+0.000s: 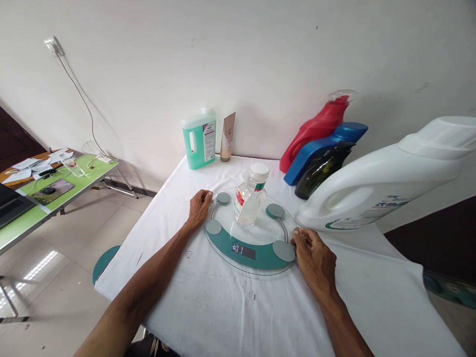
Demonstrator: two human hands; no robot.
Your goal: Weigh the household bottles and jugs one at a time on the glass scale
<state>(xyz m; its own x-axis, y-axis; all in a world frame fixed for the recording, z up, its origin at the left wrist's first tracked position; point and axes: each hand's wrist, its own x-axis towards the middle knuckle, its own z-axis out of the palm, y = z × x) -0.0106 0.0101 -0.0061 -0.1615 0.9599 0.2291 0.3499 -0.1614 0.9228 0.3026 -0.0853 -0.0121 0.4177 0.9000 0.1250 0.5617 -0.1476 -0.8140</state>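
A round glass bathroom scale [266, 257] lies flat on the white-covered table, with a green band, grey foot discs and a small display whose digits are lit but too small to read. A clear bottle [250, 201] with a white cap and a red and green label stands upright on the glass. My left hand [200, 206] is closed at the scale's left edge, fingertips pinched against the rim. At the opposite side, my right hand [314, 255] pinches the right rim beside a grey disc.
Behind the scale stand a green liquid jug [197, 144] and a beige tube [227, 136]. To the right are a red bottle [312, 131], a blue bottle [320, 148], a dark bottle [323, 171] and a large white detergent bottle [383, 173]. A green table [80, 176] stands left.
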